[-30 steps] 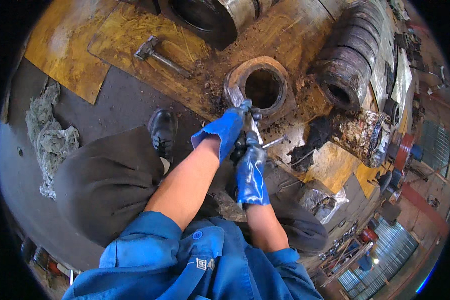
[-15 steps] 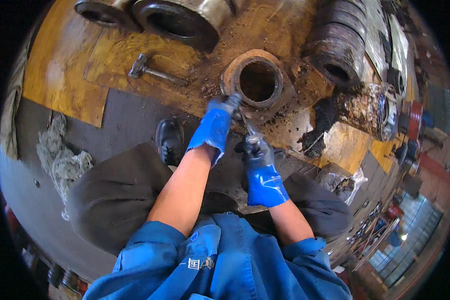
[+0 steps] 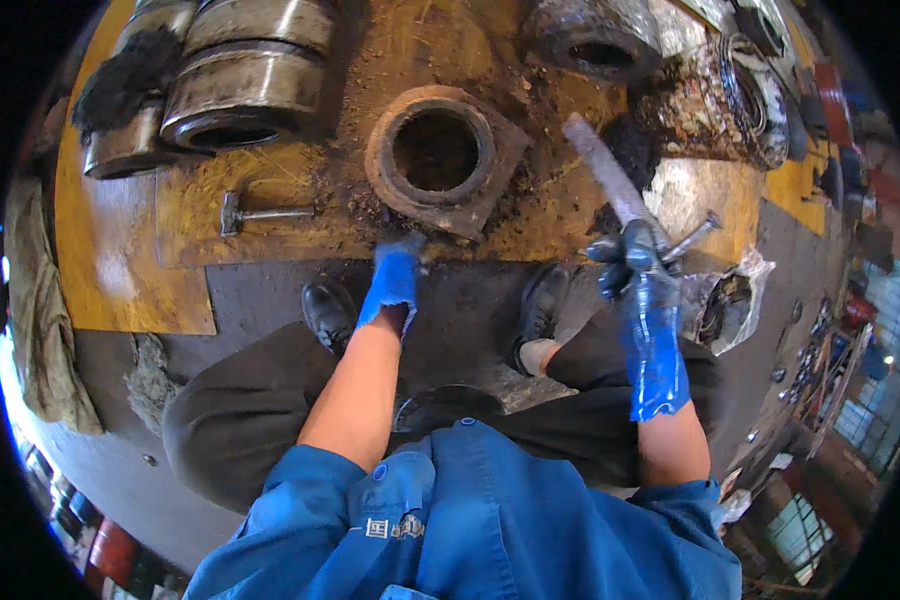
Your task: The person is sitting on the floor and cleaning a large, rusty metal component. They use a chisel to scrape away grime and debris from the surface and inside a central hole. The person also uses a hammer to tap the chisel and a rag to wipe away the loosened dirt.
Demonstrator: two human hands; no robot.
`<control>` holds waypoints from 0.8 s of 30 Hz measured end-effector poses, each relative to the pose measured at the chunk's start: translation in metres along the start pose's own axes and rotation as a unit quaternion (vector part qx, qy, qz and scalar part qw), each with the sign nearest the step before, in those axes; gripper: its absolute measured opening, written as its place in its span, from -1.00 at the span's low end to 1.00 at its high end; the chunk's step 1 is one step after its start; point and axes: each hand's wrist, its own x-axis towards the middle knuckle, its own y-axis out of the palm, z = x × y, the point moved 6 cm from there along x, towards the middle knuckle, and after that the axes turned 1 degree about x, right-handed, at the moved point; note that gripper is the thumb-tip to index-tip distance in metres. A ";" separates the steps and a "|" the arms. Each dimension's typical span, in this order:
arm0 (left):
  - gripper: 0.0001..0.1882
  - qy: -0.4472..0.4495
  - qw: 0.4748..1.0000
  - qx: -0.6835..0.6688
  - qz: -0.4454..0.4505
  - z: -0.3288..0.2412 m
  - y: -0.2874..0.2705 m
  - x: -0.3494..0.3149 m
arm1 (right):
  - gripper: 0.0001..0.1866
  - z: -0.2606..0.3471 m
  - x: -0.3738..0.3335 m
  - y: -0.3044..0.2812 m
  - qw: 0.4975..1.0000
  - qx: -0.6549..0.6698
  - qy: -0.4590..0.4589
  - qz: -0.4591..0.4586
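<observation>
My left hand (image 3: 398, 262), in a blue glove with dark fingers, is just below the near edge of a rusty metal ring on a squarish flange (image 3: 380, 170). Motion smears its fingertips, so its grip cannot be made out. Over on the right, my gloved right hand (image 3: 642, 275) is closed around a long flat metal bar (image 3: 605, 165), which points up and left. A short metal rod with a widened end (image 3: 698, 234) juts out from the same hand on its right side. Whether the fingers hold that rod too is unclear.
A hammer (image 3: 270, 214) lies left of the ring on stained boards (image 3: 185, 290). Large metal cylinders (image 3: 250, 85) stand far left, with another cylinder (image 3: 610, 40) and a crusted cylinder (image 3: 710, 100) far right. Rags (image 3: 45, 310) lie at left; a crumpled bag (image 3: 735, 300) sits right.
My hands were close together beside the ring and are now wide apart. The right moved right and now has the flat bar. My view has shifted, so the ring appears further left.
</observation>
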 end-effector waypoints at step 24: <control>-0.58 -0.077 0.972 -0.085 0.206 0.027 0.160 0.034 | -0.71 -0.019 0.024 -0.053 0.986 -0.140 -0.092 0.023</control>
